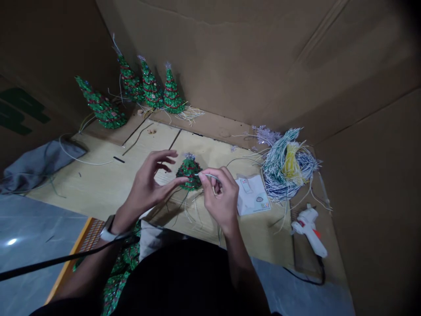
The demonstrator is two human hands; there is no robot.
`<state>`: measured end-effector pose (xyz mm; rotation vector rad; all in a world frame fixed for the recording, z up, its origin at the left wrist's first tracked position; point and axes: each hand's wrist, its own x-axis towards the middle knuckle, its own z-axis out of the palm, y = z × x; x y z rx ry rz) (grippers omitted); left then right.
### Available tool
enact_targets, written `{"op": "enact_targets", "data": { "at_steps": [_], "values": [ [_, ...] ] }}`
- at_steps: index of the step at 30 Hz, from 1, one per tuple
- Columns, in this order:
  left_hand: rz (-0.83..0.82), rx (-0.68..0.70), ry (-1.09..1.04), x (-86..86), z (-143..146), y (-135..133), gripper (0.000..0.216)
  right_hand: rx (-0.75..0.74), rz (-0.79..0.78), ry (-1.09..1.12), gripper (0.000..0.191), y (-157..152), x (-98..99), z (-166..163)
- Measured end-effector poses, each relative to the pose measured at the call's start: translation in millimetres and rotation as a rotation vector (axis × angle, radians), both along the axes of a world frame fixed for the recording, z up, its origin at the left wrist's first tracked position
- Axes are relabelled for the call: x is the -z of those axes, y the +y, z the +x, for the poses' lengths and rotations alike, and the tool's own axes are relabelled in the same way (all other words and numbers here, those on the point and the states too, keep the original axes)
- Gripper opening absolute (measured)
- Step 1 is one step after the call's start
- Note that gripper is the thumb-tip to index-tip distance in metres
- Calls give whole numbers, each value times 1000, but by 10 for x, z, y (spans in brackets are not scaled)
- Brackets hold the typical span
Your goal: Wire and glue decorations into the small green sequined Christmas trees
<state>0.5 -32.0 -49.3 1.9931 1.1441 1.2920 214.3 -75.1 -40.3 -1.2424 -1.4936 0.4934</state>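
Note:
A small green Christmas tree (pixel 188 169) with red garland and a shiny star on top stands on the table in front of me. My right hand (pixel 221 193) pinches a thin pale wire (pixel 211 176) at the tree's right side; one end points at the branches. To the left of the tree, my left hand (pixel 153 180) is open with fingers spread and curved, its thumb tip at or just in front of the branches. I cannot tell whether that thumb touches them. Loose wires (pixel 189 210) lie below the tree's base.
Several finished-looking trees (pixel 151 83) stand at the back left. At right are bundled wires (pixel 286 166), purple glittery pieces (pixel 265 134), a printed sheet (pixel 253 195) and a white glue gun (pixel 309 228) with a cord. Grey cloth (pixel 42 162) lies left; an orange crate (pixel 88 237) holds trees below.

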Motion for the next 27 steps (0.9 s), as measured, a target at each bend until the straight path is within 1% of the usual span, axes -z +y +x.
{"op": "enact_targets", "data": {
  "at_steps": [1,3,4,6,8,10,14,17,22,27],
  "values": [
    [-22,43,32,16,7,66,77,15,5,11,9,46,17,-16],
    [-75,143,73,62,41,168,83,32,20,27,10,121,59,-63],
    [-105,179,79,90,63,201,80,40,30,32,10,148,83,-92],
    [-153,206,63,154,106,235,70,64,55,41,10,182,137,-154],
    [-183,194,31,215,136,240,60,90,85,39,10,196,191,-209],
    [-194,181,-4,259,148,235,56,119,117,22,10,201,236,-250],
    [-195,175,-4,288,140,231,55,186,176,-16,8,199,297,-304],
    [-165,162,8,297,134,233,54,224,212,-42,8,192,327,-337],
    [-89,147,1,327,136,235,54,272,234,-62,10,178,366,-383],
    [-46,133,3,350,136,231,53,295,239,-109,10,155,415,-406]
  ]
}}
